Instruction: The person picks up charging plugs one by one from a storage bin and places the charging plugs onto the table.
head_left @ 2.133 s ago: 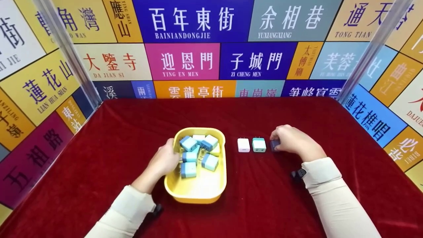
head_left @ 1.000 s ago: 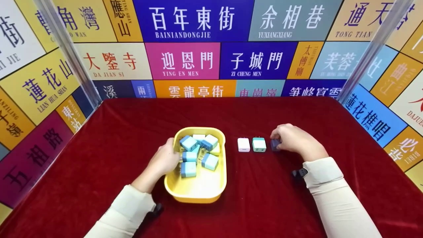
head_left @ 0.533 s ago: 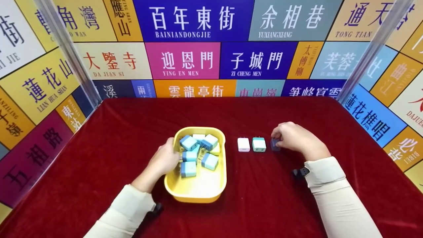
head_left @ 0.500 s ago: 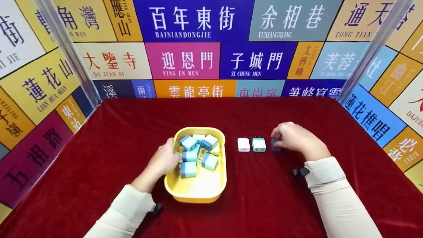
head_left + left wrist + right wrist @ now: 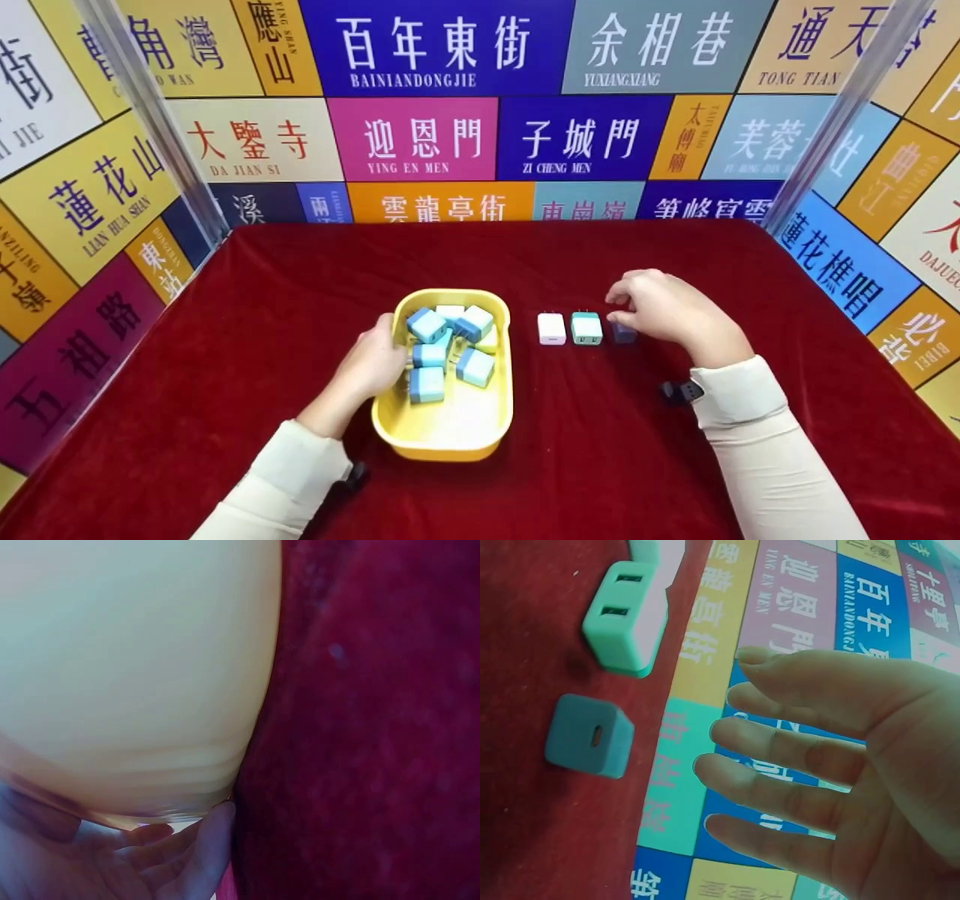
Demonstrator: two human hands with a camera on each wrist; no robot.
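Wall (image 5: pixel 491 96): you face printed panels in Chinese characters and Latin letters. BAINIANDONGJIE (百年東街) shows on a blue panel (image 5: pixel 435 46), YUXIANGXIANG on a grey panel (image 5: pixel 664 46), YING EN MEN on a pink panel (image 5: pixel 420 139), ZI CHENG MEN on another blue, DA JIAN SI in red on cream, and LIAN HUA SHAN on yellow to your left.
Cloth (image 5: pixel 615 457): dark red, spread in front of you under everything.
Sleeves (image 5: pixel 750 420): yours, pale, with a black block (image 5: pixel 679 393) at each cuff.
Tub (image 5: pixel 465 431): yellow, on the cloth, left of the row of plugs.
Left hand (image 5: pixel 373 358): you grip the tub's left rim with it.
Right hand (image 5: pixel 664 306): released; your fingers are extended beside the dark blue plug, and the right wrist view shows them apart from it.
Tub plugs (image 5: pixel 427 384): several, mostly pale blue with darker blue ends, piled towards the tub's far end; any print is too small for you to read.
Row: white plug (image 5: pixel 551 330), green plug (image 5: pixel 586 330), dark blue plug (image 5: pixel 589 736), left to right, with narrow gaps between.
Slots: two on your green plug, one on your dark blue.
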